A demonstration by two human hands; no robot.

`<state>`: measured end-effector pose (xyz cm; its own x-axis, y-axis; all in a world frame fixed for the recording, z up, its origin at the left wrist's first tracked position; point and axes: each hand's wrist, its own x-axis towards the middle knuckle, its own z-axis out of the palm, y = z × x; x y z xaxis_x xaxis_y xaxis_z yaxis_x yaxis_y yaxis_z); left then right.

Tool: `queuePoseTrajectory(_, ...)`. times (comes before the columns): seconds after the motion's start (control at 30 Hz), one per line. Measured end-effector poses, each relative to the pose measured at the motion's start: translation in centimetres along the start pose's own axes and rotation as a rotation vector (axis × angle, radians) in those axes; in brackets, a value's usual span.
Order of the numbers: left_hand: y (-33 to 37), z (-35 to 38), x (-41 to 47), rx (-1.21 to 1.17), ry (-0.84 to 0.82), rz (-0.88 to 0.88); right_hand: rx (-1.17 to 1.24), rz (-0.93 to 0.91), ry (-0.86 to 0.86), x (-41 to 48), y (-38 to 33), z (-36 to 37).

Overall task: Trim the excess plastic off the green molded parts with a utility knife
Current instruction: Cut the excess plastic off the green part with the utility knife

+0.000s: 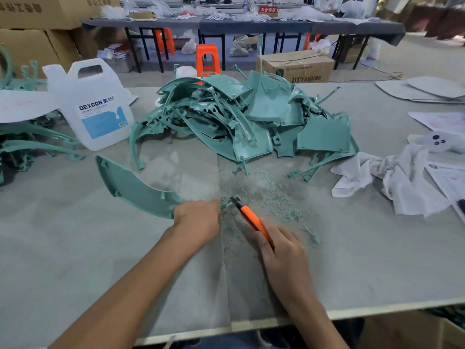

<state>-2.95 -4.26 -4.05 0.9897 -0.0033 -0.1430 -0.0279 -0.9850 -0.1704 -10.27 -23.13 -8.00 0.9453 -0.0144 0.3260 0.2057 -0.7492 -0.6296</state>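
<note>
Green molded part (136, 187), long and curved, lies on the worktop (75, 248) a little left of the middle. One end points to the left edge. The other end is under my left hand (197, 220), which grips it with the fingers curled over. A small green stub sticks out past those fingers. My right hand (284, 250) is wrapped tight round the orange utility knife (251, 219), and the blade tip sits right at that stub.

What worries me most is how close the blade is to the left fingers. The knife points at them, so if it slips off the hard plastic it could run straight into a finger. I think a push that is too hard could also make the blade dig into the good part and spoil it. The long end of the part lies free, so it may swing or tip when I press. Green shavings (271, 195) lie all over the spot just past the knife, and they could let the part slide.

Both arms come in from the near edge. The left hand is palm down, knuckles up. The right hand is low, with the knife slanting away from me and to the left.

A big pile of green parts (251, 117) waits near the far edge.
</note>
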Motion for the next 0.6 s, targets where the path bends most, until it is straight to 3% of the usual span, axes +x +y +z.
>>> queuePoseTrajectory(0.1, -0.1, 0.0, -0.1, 0.008, -0.01, 0.009, -0.021, 0.051, -0.054, 0.3, 0.1, 0.0)
queuePoseTrajectory(0.33, -0.7, -0.1, -0.6, -0.041, 0.028, 0.045, 0.019, 0.18, -0.007, 1.1, 0.4, 0.0)
queuePoseTrajectory(0.6, -0.6, -0.5, -1.0, 0.002, 0.035, 0.055, 0.072, 0.105, -0.015, 0.7, -0.1, -0.1)
